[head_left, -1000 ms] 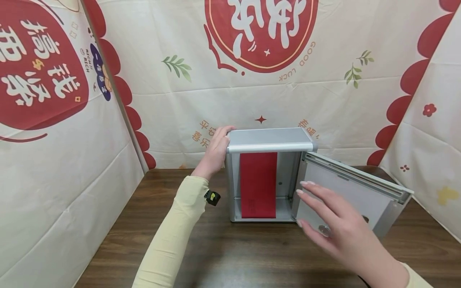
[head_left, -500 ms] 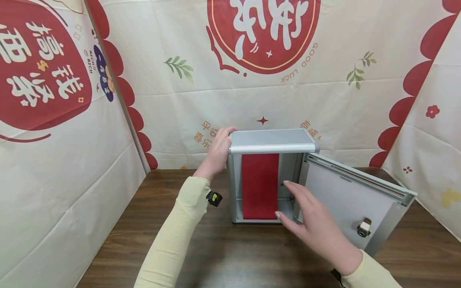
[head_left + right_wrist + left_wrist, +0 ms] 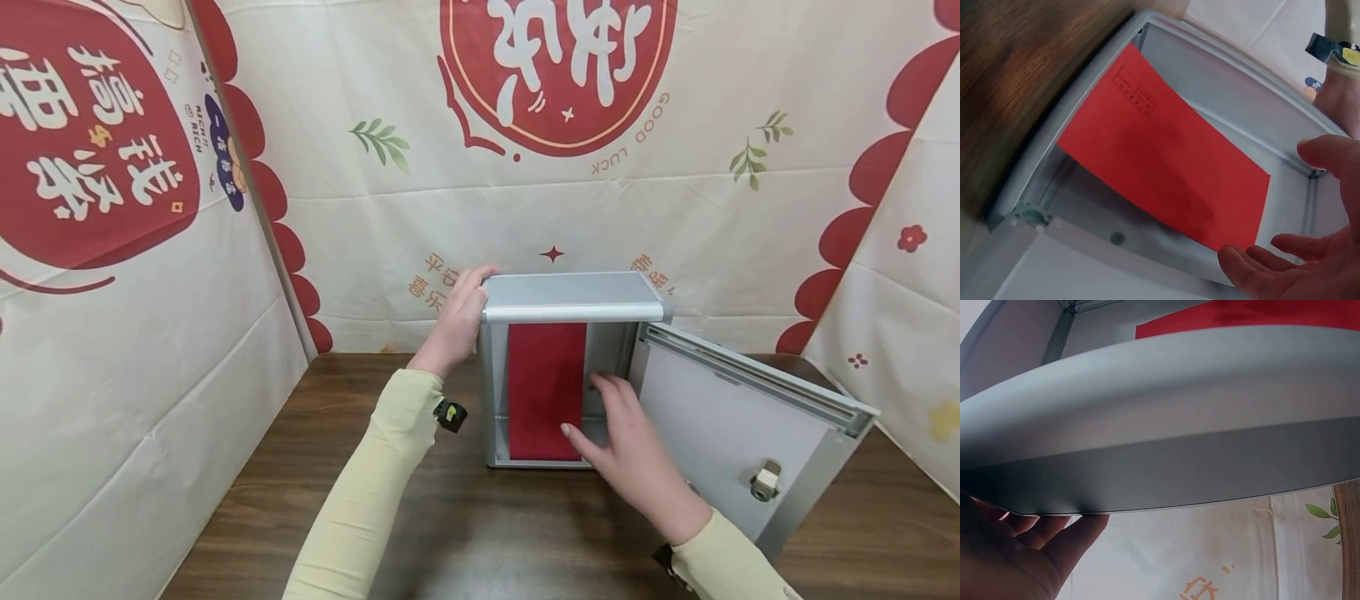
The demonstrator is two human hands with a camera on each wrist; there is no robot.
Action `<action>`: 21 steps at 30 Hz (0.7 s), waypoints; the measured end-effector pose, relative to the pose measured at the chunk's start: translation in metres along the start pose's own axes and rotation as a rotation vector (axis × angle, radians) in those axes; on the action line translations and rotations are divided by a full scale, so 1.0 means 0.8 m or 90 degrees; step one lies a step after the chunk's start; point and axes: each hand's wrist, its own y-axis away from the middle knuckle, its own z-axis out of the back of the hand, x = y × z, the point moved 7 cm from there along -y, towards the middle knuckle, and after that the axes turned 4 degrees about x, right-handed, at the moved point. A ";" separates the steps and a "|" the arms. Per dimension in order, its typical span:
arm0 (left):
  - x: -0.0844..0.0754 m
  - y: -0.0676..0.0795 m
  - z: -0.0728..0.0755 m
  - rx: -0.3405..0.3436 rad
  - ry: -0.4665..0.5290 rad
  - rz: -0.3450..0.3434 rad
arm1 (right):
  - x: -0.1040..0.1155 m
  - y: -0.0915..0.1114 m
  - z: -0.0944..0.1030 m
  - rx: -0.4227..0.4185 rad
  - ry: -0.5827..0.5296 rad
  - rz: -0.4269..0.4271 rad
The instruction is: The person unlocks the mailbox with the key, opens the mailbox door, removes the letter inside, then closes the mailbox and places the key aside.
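Observation:
A silver-grey metal box [image 3: 573, 290] stands upright on the table with its front door [image 3: 727, 425] swung out to the right. Inside it a red envelope [image 3: 546, 383] leans on end. The right wrist view shows small dark print near one end of the red envelope [image 3: 1160, 156]. My left hand [image 3: 454, 323] holds the box at its upper left corner; in the left wrist view the fingers of the left hand [image 3: 1029, 556] lie along the box's far edge. At the opening, my right hand [image 3: 630, 446] has thumb and fingers spread beside the envelope's right edge, holding nothing.
A lock [image 3: 765, 481] sticks out from the inner face of the door. The brown wood-grain table [image 3: 480, 533] extends in front of the box. Printed cloth [image 3: 465, 200] hangs behind it and along both sides.
My right hand has moved left, from in front of the door to the box's opening. The lock it covered now shows. My left hand stays on the box.

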 end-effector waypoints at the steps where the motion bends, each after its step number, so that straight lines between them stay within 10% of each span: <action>1: 0.000 0.000 0.000 0.000 -0.001 -0.001 | -0.002 -0.002 -0.003 0.002 -0.004 -0.009; 21: 0.001 0.001 0.000 0.001 -0.002 -0.003 | -0.026 -0.023 -0.048 -0.002 -0.015 -0.078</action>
